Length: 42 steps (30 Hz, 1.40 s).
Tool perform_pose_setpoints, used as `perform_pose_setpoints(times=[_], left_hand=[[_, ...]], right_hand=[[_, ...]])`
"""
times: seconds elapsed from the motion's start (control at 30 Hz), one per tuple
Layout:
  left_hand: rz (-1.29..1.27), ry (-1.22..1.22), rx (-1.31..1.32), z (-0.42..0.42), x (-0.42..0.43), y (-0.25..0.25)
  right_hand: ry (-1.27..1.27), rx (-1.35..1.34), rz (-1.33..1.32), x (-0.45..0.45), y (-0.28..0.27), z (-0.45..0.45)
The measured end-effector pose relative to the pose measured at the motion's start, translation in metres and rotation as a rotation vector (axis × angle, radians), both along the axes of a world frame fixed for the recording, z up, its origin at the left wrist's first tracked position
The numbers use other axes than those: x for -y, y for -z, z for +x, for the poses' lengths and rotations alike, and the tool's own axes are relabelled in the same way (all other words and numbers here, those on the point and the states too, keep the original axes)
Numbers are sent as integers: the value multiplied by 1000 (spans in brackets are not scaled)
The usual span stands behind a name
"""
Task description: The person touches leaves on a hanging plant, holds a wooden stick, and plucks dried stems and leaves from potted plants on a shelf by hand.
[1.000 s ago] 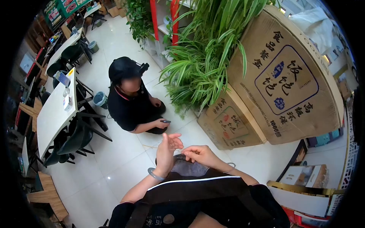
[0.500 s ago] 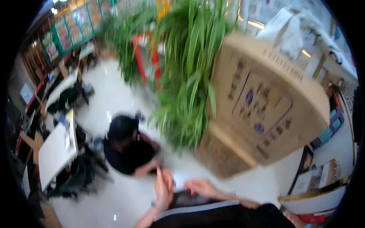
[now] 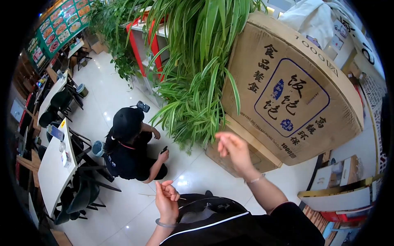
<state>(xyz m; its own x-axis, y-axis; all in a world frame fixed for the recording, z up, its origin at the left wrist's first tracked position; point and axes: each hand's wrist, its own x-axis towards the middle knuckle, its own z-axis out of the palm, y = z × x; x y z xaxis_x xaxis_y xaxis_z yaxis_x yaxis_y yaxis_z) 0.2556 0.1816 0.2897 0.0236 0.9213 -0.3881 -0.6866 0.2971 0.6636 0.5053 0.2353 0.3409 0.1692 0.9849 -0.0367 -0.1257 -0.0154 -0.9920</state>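
In the head view my left hand [image 3: 167, 203] is low in the middle, its fingers closed round a thin, light-coloured stick [image 3: 148, 194] that pokes out on both sides. A band circles that wrist. My right hand [image 3: 237, 153] is raised in front of the lower edge of a large cardboard box [image 3: 269, 88]. Its fingers are curled together, and whether anything is between them cannot be made out. Long green leaves of a potted plant [image 3: 205, 78] hang to the left of the box. My dark apron [image 3: 213, 221] has a pale edge stripe.
A person [image 3: 129, 143] in black clothes and a cap is low on the left, with a small dark object in one hand. White tables [image 3: 57, 172] and dark chairs [image 3: 84, 194] line the left side. Another cardboard box [image 3: 254, 158] stands beneath the large one.
My right hand has risen away from my left toward the box. The view has shifted and sharpened, and the thin stick now shows in my left hand.
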Motion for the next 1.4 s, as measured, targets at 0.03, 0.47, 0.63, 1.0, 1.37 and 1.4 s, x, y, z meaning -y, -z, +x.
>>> perform_pose_setpoints(times=[0.03,0.47,0.63,1.0,1.37,1.4], left_hand=[[4,-8,-5,-11,-3,2],[-34,-162,-42,-165,-51,31],[-14,-117,-10,-189,-69,37],[-16,-59,-30,-215,-92,32],[-21,5,3,-222,-98,32],[-20,2,2,-223,-98,32]], right_hand=[[28,-18,51,-14,-9,-4],[386,-116,59,-180,0,-36],[482,-45,14,-197,22,-31],[689,43,-59,-215,11,-35],[805,435,-213,-231,23,-7],[777,375,-167,-229,22,-5]])
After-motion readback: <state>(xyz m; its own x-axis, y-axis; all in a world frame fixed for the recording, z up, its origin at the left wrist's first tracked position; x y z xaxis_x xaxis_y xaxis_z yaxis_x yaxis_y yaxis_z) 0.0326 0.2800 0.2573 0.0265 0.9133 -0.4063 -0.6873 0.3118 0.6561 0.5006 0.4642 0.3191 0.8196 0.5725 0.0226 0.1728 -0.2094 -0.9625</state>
